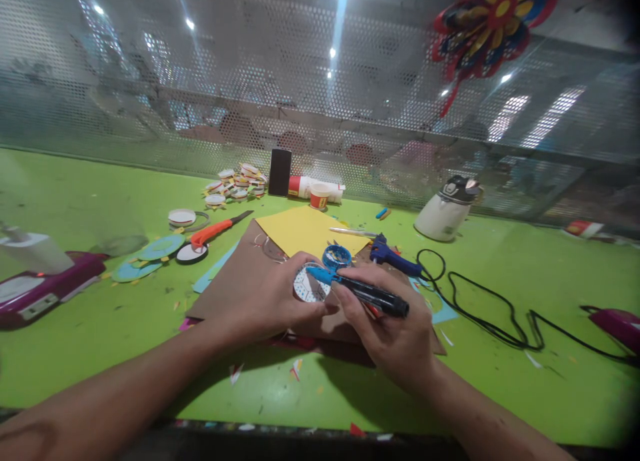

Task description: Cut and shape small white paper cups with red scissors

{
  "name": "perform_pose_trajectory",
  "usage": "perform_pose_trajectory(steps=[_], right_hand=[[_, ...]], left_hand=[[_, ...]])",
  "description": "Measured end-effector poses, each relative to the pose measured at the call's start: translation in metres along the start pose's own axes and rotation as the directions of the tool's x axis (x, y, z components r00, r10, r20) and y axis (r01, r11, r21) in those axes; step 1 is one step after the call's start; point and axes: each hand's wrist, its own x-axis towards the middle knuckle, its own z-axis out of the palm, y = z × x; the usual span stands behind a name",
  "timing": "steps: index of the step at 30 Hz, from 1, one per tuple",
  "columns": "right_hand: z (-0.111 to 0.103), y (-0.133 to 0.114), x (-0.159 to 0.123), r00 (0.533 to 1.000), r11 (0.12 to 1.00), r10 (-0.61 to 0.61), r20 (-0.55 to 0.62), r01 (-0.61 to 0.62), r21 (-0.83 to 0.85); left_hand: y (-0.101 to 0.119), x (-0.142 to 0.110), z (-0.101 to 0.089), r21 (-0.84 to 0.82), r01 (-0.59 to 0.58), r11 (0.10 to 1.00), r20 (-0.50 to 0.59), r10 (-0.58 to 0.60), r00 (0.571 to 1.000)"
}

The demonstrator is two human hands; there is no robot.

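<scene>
My left hand [265,297] grips a small white disc [306,289] with blue dots and dark lines, thumb and fingers round its edge. In my right hand [393,334] is a black marker [377,295], its blue tip end lying over the face of the disc. Just beyond the disc sits a blue round cap-like container [336,254] with bits inside. Both hands are above a brown cardboard sheet [227,274], on which a yellow sheet [293,224] lies.
To the right are a blue glue gun [393,257] with its black cord [493,301] and a white kettle [443,214]. On the left lie an orange-handled cutter [215,232], blue paper rings [160,247] and a purple power strip [55,291]. A phone [279,172] stands behind.
</scene>
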Motion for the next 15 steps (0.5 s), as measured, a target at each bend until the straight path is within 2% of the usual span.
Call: perform_pose_trajectory(steps=[15], right_hand=[[0.0049, -0.0055, 0.0001, 1.000, 1.000, 0.008, -0.019, -0.008, 0.016]], left_hand=[[0.0028, 0.0007, -0.0013, -0.029, 0.046, 0.999, 0.032, -0.045, 0.998]])
